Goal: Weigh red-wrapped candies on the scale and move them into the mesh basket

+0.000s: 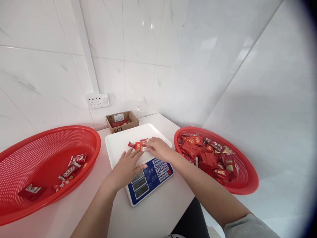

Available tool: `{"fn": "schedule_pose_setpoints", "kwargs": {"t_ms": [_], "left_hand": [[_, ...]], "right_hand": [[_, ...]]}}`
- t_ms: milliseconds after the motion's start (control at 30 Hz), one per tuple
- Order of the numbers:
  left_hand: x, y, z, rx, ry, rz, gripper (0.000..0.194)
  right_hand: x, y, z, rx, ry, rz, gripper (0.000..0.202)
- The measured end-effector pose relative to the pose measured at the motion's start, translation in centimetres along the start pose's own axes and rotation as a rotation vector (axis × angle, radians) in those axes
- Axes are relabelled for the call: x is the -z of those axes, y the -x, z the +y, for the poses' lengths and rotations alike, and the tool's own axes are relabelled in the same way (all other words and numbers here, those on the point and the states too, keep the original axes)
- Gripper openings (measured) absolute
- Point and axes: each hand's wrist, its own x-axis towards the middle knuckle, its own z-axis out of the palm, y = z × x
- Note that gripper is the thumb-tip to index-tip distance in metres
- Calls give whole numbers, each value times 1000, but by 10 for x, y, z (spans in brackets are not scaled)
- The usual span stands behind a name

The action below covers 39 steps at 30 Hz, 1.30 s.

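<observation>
A few small red snack packets (138, 145) lie together on the white pan (119, 138) of a digital scale with a blue keypad panel (155, 175). My left hand (127, 167) reaches over the scale's front edge, fingers spread, their tips at the near side of the packets. From the right comes my right hand (159, 148), fingers stretched out and touching a red-and-white packet (144, 142). Neither hand is closed round anything that I can see. Part of the scale's display (140, 183) shows below my left hand.
To the left stands a large red plastic basket (95, 140) with several packets inside. A second red basket (250, 178), on the right, is heaped with red packets. Behind the scale are a cardboard box (128, 127) and a clear bottle (139, 110), near the tiled wall with its socket (97, 100).
</observation>
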Motion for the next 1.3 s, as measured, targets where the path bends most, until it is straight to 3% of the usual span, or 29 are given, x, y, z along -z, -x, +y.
{"fn": "schedule_pose_setpoints", "kwargs": {"t_ms": [200,367,500,567,700,900,1100,1200,1300], "left_hand": [[3,0,2,7,7,-12,65],[10,0,8,94,124,149,56],[15,0,13,190,380,361,58],[20,2,15,180,545,413,57],[29,8,24,74,893,351,35],[34,22,38,25,1360,371,22],[40,34,53,-43,1210,329,31],[40,36,55,-75,1125,359,34],[34,36,51,-93,1149,422,31]], "right_hand": [[-8,0,-2,-66,-39,48,17],[-9,5,-7,-74,-172,141,25],[8,15,-21,-18,-280,215,31],[20,23,-33,50,-361,195,31],[37,41,-57,116,-580,109,25],[46,56,-68,-63,-820,155,20],[54,66,-79,-85,-766,182,31],[54,68,-84,-88,-797,175,31],[53,67,-88,-87,-905,249,26]]}}
